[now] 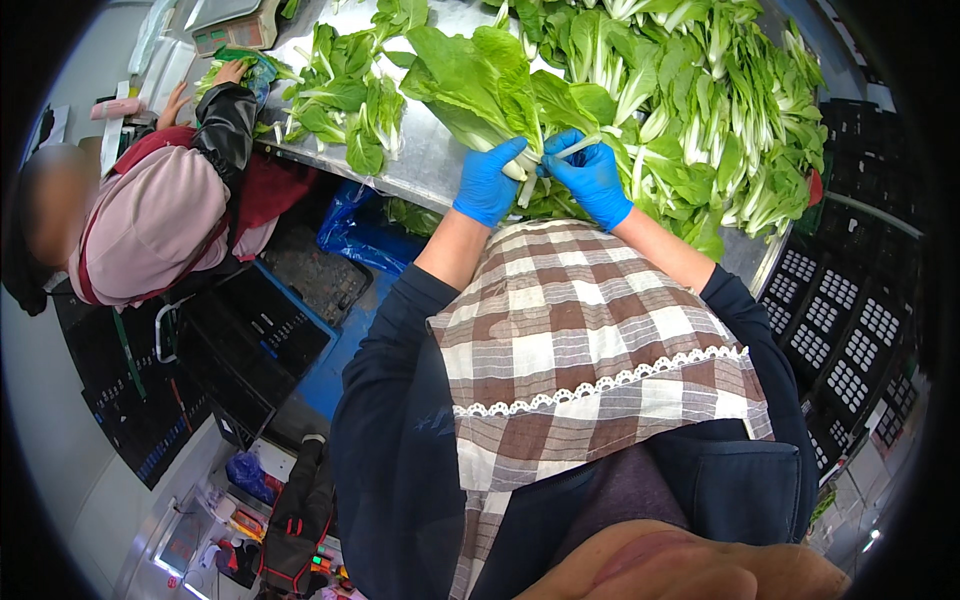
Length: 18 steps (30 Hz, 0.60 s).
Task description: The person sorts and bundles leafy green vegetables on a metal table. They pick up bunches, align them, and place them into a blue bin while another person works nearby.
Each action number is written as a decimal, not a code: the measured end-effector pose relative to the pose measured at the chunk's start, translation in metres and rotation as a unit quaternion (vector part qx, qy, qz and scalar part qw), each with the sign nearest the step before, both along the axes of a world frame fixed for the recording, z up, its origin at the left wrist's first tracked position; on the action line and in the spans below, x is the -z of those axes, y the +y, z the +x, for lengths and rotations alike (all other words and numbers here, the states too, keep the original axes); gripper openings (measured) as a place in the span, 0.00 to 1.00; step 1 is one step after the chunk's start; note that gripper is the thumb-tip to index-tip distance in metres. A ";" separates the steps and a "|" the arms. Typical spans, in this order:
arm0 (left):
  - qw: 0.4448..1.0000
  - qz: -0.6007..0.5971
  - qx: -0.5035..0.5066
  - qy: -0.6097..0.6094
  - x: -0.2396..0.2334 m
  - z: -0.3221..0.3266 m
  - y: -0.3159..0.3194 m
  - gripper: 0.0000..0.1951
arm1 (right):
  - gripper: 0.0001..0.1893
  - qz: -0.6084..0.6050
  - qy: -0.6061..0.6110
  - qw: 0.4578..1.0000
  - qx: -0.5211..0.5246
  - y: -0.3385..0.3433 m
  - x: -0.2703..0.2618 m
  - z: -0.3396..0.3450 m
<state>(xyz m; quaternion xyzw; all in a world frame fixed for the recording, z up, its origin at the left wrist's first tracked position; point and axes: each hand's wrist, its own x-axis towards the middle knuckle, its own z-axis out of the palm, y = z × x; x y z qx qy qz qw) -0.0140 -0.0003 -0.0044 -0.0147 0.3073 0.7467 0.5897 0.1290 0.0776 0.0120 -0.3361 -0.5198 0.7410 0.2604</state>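
Both my hands wear blue gloves and are at the near edge of a metal table [420, 163]. My left hand [489, 182] grips the pale base of a bunch of leafy greens [484, 82], whose broad leaves point away from me. Close beside it, my right hand [589, 176] pinches a whitish leaf stalk [576, 146] between its fingers, near the base of the bunch. A large heap of leafy greens with white stems [697, 112] covers the table on the right. A smaller loose pile of greens [349, 97] lies to the left.
A co-worker [150, 210] at the left handles greens by a weighing scale [236, 34]. Under the table edge sits a container lined with blue plastic [360, 229]. Black crates [240, 337] stand at the lower left, and more black crates [832, 315] at the right. Another person [296, 517] is farther off.
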 end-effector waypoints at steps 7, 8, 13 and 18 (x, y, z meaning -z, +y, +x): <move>0.999 0.000 0.035 -0.039 0.004 -0.004 -0.003 0.20 | 0.05 0.008 0.001 0.998 -0.061 0.005 0.002 0.004; 0.998 -0.007 0.045 -0.046 0.002 -0.005 -0.004 0.19 | 0.06 -0.004 -0.008 0.998 -0.067 0.006 0.004 0.005; 0.988 0.078 0.017 -0.134 0.004 -0.046 -0.007 0.14 | 0.04 -0.138 0.010 0.989 0.059 0.012 -0.007 0.011; 0.873 -0.171 -0.047 0.454 -0.022 -0.078 -0.008 0.15 | 0.10 -0.113 -0.237 0.957 -0.125 0.029 0.003 0.054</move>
